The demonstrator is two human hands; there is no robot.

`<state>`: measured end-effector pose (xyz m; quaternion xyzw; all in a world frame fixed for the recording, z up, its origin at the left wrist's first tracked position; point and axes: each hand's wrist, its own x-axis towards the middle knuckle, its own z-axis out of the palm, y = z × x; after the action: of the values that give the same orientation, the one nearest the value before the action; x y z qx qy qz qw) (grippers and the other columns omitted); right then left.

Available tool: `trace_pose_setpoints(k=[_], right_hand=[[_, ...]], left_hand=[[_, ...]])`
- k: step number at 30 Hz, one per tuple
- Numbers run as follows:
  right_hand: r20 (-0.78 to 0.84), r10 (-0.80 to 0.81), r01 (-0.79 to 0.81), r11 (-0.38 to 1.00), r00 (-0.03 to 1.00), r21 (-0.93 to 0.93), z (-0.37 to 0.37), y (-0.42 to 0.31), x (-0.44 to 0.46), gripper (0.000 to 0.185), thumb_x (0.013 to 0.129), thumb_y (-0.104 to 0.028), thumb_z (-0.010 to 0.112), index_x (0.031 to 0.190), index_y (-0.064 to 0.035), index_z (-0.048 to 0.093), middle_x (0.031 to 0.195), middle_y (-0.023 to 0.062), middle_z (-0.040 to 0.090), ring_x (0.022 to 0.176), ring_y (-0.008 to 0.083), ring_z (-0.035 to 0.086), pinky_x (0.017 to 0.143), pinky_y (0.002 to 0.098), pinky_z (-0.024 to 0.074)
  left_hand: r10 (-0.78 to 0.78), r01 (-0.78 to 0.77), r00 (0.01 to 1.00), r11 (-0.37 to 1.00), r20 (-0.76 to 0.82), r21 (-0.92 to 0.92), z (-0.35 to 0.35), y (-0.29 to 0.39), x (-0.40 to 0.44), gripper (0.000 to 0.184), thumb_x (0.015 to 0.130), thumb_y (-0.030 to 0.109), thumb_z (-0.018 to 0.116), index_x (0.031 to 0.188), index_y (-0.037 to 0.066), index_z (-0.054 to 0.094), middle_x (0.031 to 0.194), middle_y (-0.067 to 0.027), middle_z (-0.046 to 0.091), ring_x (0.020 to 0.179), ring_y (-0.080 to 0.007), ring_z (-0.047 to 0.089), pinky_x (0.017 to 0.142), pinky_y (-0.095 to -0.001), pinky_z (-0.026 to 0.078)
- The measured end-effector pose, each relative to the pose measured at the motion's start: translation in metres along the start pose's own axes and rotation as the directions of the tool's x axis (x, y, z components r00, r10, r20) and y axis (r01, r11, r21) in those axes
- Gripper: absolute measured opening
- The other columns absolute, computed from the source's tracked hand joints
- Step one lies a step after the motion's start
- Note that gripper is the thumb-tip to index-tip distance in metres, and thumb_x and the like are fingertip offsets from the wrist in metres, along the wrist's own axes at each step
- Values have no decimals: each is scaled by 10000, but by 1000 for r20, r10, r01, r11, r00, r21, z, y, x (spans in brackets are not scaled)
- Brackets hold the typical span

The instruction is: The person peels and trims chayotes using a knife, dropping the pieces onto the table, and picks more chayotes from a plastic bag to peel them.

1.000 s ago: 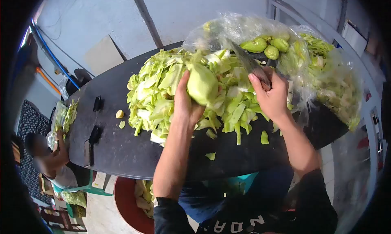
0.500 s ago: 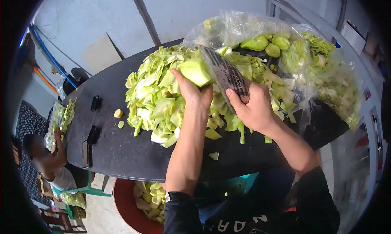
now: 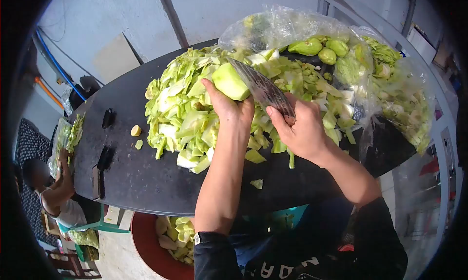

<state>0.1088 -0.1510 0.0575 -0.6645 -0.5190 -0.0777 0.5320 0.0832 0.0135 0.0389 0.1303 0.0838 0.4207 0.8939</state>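
Note:
A pale green chayote [image 3: 230,82] rests in my left hand [image 3: 229,107], its fingers wrapped round it from below. My right hand [image 3: 301,129] grips a wide, dark-stained knife [image 3: 261,85], whose blade lies against or very near the chayote's right side. Behind and around both hands spreads a large heap of green and white peelings [image 3: 183,104]. Several whole chayotes [image 3: 326,55] lie behind the heap by a clear plastic bag [image 3: 287,21].
The dark table [image 3: 146,177] has black clips [image 3: 104,158] on its left. A red tub [image 3: 146,241] of chayote pieces stands below the near edge. At far left sits another person [image 3: 58,197] near a bag of greens. More peelings in plastic [image 3: 399,99] lie at the right.
My right hand has brought the knife leftward from above the heap to the chayote. My left hand has turned the chayote. The view has shifted slightly between frames.

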Motion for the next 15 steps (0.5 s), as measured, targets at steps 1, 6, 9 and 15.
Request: trace_pose_setpoints(k=[1, 6, 9, 15], right_hand=[[1, -1, 1, 1000, 1000, 1, 0, -1, 0, 154, 900, -80, 661, 830, 21, 569, 572, 154, 568, 480, 307, 581, 474, 400, 421], [-46, -30, 28, 998, 999, -49, -5, 1, 0, 157, 904, -74, 656, 817, 14, 559, 584, 158, 571, 487, 318, 581, 473, 405, 417], [-23, -28, 26, 998, 999, -63, -5, 4, -2, 166, 905, -75, 658, 807, 8, 553, 592, 153, 572, 491, 317, 580, 473, 399, 418], [-20, -46, 45, 996, 999, -71, -9, -8, -5, 164, 911, -67, 647, 803, 0, 544, 576, 146, 550, 490, 329, 568, 471, 409, 416]], left_hand=[[13, -13, 1000, 1000, 9, -21, -5, 0, 5, 645, 1028, 598, 312, 1320, 59, 513, 1262, -145, 583, 1152, -361, 555, 999, -557, 479], [-87, 89, 996, 989, 24, -118, -10, 1, 4, 527, 1033, 499, 371, 1290, 65, 527, 1223, -143, 593, 1119, -354, 561, 1013, -571, 456], [-93, 95, 995, 989, 20, -111, -3, 1, -2, 498, 1016, 479, 413, 1262, 63, 535, 1194, -140, 598, 1097, -349, 566, 995, -562, 462], [-51, 49, 999, 996, -18, -70, -1, 3, -3, 508, 998, 497, 448, 1248, 64, 538, 1163, -137, 604, 1075, -343, 578, 955, -536, 484]])
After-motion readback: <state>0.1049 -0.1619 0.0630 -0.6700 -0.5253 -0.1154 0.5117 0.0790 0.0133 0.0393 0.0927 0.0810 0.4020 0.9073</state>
